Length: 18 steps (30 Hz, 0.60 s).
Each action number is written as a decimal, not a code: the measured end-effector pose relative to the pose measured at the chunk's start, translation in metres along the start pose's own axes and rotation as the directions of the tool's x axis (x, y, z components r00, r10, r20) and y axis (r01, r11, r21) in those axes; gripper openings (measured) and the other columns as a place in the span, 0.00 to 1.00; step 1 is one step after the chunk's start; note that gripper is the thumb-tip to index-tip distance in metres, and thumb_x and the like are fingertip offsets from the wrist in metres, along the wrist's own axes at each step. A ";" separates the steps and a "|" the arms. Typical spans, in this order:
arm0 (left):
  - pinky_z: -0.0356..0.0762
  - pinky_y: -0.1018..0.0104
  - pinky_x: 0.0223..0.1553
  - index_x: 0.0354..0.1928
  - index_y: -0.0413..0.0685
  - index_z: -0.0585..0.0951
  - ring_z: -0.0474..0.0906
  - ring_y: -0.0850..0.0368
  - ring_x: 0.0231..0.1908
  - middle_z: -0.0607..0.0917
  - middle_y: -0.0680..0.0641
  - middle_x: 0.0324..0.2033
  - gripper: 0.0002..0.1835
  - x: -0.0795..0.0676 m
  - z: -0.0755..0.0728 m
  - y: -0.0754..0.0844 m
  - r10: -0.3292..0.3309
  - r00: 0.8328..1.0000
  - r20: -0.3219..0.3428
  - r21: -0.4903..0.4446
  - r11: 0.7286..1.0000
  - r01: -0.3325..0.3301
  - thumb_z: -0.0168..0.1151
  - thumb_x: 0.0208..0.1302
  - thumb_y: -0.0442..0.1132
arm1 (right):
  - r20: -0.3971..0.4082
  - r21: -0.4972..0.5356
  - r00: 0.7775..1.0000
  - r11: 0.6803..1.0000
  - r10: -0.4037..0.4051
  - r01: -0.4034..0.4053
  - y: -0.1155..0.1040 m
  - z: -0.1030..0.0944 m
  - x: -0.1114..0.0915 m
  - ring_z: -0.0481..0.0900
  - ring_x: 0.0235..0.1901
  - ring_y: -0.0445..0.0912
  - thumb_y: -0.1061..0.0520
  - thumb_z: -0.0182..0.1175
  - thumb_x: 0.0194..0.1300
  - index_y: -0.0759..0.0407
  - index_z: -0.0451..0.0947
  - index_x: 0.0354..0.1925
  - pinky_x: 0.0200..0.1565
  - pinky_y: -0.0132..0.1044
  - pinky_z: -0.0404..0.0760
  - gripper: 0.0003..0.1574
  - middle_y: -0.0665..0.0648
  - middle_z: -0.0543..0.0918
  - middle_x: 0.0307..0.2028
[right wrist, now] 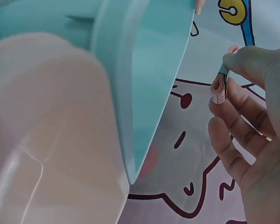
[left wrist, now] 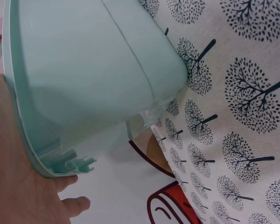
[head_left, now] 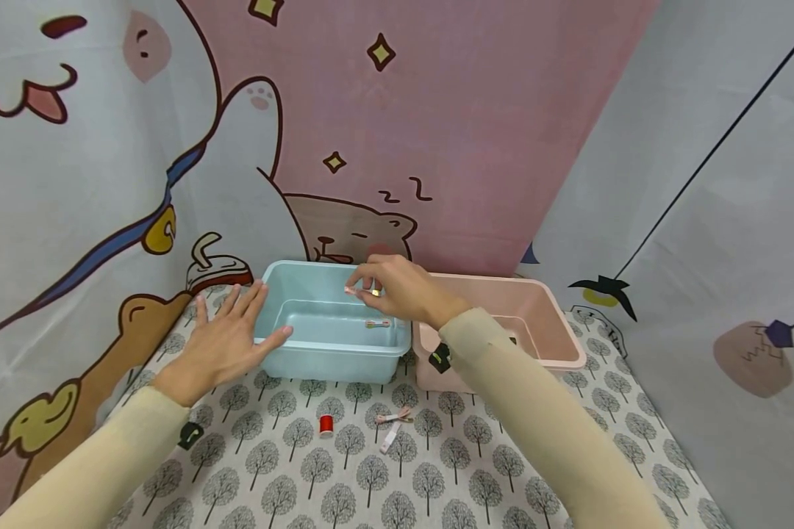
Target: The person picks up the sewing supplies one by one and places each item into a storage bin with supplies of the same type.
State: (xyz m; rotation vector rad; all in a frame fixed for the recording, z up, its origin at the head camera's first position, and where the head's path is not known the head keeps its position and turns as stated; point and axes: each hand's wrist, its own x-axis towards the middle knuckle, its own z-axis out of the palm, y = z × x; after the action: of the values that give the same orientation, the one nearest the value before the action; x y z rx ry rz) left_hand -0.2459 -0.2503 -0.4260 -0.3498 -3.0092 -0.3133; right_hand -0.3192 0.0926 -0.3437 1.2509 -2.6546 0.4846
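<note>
My right hand (head_left: pixel 406 289) pinches a small folded measuring tape (right wrist: pixel 219 88) between thumb and fingers. It is pinkish, with printed marks on its looped end and a teal band round the middle. In the head view this hand is above the right part of a light blue bin (head_left: pixel 331 365). Inside the bin, on its floor, lies a small multicoloured bundle (head_left: pixel 377 323). My left hand (head_left: pixel 228 342) has its fingers spread at the bin's left rim; the left wrist view shows it along that rim.
A pink bin (head_left: pixel 556 323) stands right beside the blue one, partly hidden by my right forearm. On the tree-print cloth in front are a red thread spool (head_left: pixel 326 425), a folded pinkish strip (head_left: pixel 397 416) and a white strip (head_left: pixel 390 437). A printed curtain (head_left: pixel 463 147) hangs behind.
</note>
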 end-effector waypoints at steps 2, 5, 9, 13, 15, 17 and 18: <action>0.22 0.06 0.83 0.97 0.44 0.47 0.41 0.25 0.95 0.47 0.39 0.97 0.60 0.000 0.000 0.000 -0.001 1.000 0.000 0.001 1.000 0.001 0.41 0.84 0.83 | -0.001 0.000 1.000 1.000 0.011 -0.011 0.000 0.001 0.005 0.91 0.45 0.43 0.52 0.73 0.84 0.42 0.95 0.61 0.44 0.38 0.91 0.13 0.49 0.92 0.48; 0.22 0.06 0.83 0.97 0.44 0.47 0.42 0.25 0.95 0.47 0.39 0.97 0.60 0.000 0.000 0.000 -0.002 1.000 0.000 0.003 1.000 0.002 0.41 0.84 0.83 | 0.000 -0.004 1.000 1.000 0.022 -0.022 0.001 0.003 0.013 0.91 0.46 0.44 0.51 0.73 0.84 0.43 0.95 0.61 0.44 0.38 0.91 0.13 0.50 0.92 0.48; 0.23 0.06 0.83 0.97 0.45 0.47 0.42 0.25 0.95 0.47 0.39 0.97 0.60 0.000 -0.001 0.000 -0.003 1.000 -0.005 0.002 1.000 0.003 0.41 0.84 0.83 | 0.007 -0.029 0.999 0.999 0.035 -0.035 0.002 0.005 0.022 0.91 0.46 0.45 0.50 0.72 0.85 0.43 0.95 0.62 0.45 0.38 0.91 0.13 0.50 0.91 0.47; 0.23 0.06 0.83 0.97 0.45 0.47 0.42 0.25 0.95 0.48 0.39 0.97 0.60 0.000 -0.001 0.000 -0.003 1.000 -0.007 0.001 1.000 0.003 0.41 0.84 0.83 | 0.004 -0.035 0.999 0.999 0.040 -0.040 0.006 0.007 0.030 0.90 0.45 0.44 0.48 0.72 0.85 0.44 0.95 0.61 0.46 0.38 0.91 0.12 0.51 0.92 0.46; 0.23 0.06 0.83 0.97 0.45 0.48 0.43 0.25 0.95 0.48 0.39 0.97 0.60 0.000 0.000 0.000 -0.003 1.000 -0.007 0.001 1.000 0.003 0.41 0.84 0.83 | 0.004 -0.029 0.999 0.999 0.045 -0.045 0.007 0.008 0.033 0.89 0.45 0.45 0.48 0.72 0.85 0.44 0.95 0.60 0.47 0.39 0.91 0.12 0.51 0.92 0.46; 0.23 0.05 0.83 0.97 0.45 0.48 0.43 0.25 0.95 0.48 0.39 0.97 0.60 0.001 0.000 0.000 -0.003 1.000 -0.008 0.002 1.000 0.004 0.41 0.84 0.83 | 0.009 -0.027 0.999 0.998 0.052 -0.052 0.007 0.009 0.035 0.89 0.45 0.45 0.48 0.72 0.86 0.44 0.95 0.60 0.47 0.39 0.91 0.12 0.51 0.92 0.47; 0.23 0.05 0.83 0.97 0.45 0.47 0.43 0.25 0.95 0.48 0.39 0.97 0.60 0.001 0.001 0.000 -0.004 1.000 -0.008 0.003 1.000 0.004 0.41 0.84 0.83 | 0.013 -0.026 0.998 0.998 0.055 -0.055 0.007 0.009 0.036 0.89 0.45 0.45 0.48 0.71 0.86 0.44 0.95 0.60 0.47 0.39 0.91 0.12 0.51 0.92 0.47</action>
State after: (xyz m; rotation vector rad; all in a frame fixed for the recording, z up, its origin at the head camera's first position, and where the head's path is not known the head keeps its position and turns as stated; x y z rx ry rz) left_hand -0.2465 -0.2502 -0.4266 -0.3416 -3.0027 -0.3101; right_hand -0.3477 0.0676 -0.3438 1.1813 -2.7037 0.4496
